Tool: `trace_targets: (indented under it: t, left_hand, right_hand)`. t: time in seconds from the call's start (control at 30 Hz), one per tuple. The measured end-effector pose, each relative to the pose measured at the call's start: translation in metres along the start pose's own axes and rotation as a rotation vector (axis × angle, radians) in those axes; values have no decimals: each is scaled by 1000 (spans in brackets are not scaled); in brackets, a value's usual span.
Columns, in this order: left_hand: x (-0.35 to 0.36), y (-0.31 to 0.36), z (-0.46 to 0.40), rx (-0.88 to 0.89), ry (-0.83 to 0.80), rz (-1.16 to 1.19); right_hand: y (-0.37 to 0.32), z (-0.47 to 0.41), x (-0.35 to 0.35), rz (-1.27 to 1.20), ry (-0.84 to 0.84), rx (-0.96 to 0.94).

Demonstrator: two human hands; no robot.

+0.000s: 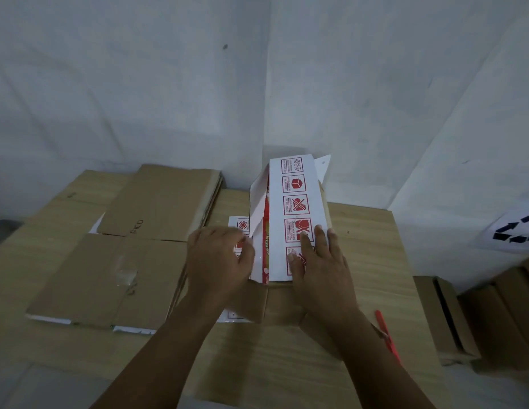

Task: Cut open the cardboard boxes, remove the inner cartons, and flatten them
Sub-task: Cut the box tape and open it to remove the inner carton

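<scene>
The white carton (pixel 298 219) lies on the wooden table (pixel 372 246), near the table's far edge and about in its middle, and both hands are on its near end. The right hand (pixel 319 270) rests flat on the top panel, fingers spread and straight, pressing the printed squares. The left hand (pixel 219 258) is at the carton's left side, where a white flap (pixel 258 211) stands up; its fingers are curled toward this flap, but I cannot tell if they pinch it or only touch it.

The carton is thin white board, long and narrow, with five red pictogram squares in one row on the top panel and a red printed strip along its left fold. Under it, toward the near edge of the table, lies a piece of plain brown cardboard (pixel 275 305) with creases.

To the left of the carton lies a pile of flattened brown boxes (pixel 133 246), matte and corrugated, with a patch of clear tape on it; how many sheets are in it I cannot count. At the right edge of the table lies one red cutter (pixel 387 335), thin and straight. Beyond that edge, lower down, stand some brown boxes (pixel 452 320).
</scene>
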State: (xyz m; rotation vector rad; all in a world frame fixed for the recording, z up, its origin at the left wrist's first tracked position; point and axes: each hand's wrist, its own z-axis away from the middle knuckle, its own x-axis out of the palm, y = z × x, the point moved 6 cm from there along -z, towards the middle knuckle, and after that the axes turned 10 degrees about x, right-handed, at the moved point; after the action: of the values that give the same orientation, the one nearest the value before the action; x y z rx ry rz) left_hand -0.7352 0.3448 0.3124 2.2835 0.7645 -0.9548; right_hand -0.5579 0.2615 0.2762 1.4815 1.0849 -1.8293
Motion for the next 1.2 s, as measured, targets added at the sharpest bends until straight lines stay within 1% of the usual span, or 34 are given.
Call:
trace_targets:
  t: [0.03, 0.1, 0.17, 0.2, 0.27, 0.37, 0.47, 0.53, 0.7, 0.8, 0.93, 1.0, 1.1, 1.2]
  left_hand:
    - [7, 2, -12, -11, -68, 70]
    - [30, 8, -35, -31, -255, 207]
    - [58, 16, -55, -16, -402, 290]
    - [70, 19, -64, -16, -447, 315]
    - [90, 13, -79, -63, -480, 304]
    - [111, -16, -97, -221, -497, 145]
    - [124, -38, -117, -328, -514, 148]
    - [132, -49, -131, -353, -533, 161]
    - [145, -62, -162, -341, -554, 280]
    - [142, -58, -164, -327, -568, 327]
    - [103, -33, -139, -291, -553, 409]
    - [71, -19, -112, -255, -498, 345]
    - [28, 6, -49, -211, -361, 249]
    - [21, 33, 8, -80, -283, 147]
  right_hand:
    - [1, 1, 1, -5, -2, -1]
    - [0, 6, 2, -6, 0, -10]
    - [-2, 11, 2, -24, 4, -10]
    - [-3, 14, 1, -32, 13, -9]
    - [-3, 20, 0, -44, 26, -13]
    - [-2, 25, 1, -109, 35, -37]
    - [-2, 29, 2, -104, 106, -75]
    - [-1, 32, 4, -96, 150, -90]
    - [-1, 33, 6, -47, 219, -110]
    - [2, 25, 5, -64, 210, -93]
    - [4, 12, 6, -42, 218, -82]
    - [2, 6, 5, -31, 206, -100]
    - [4, -8, 6, -47, 100, -114]
    - [0, -25, 1, -7, 80, -99]
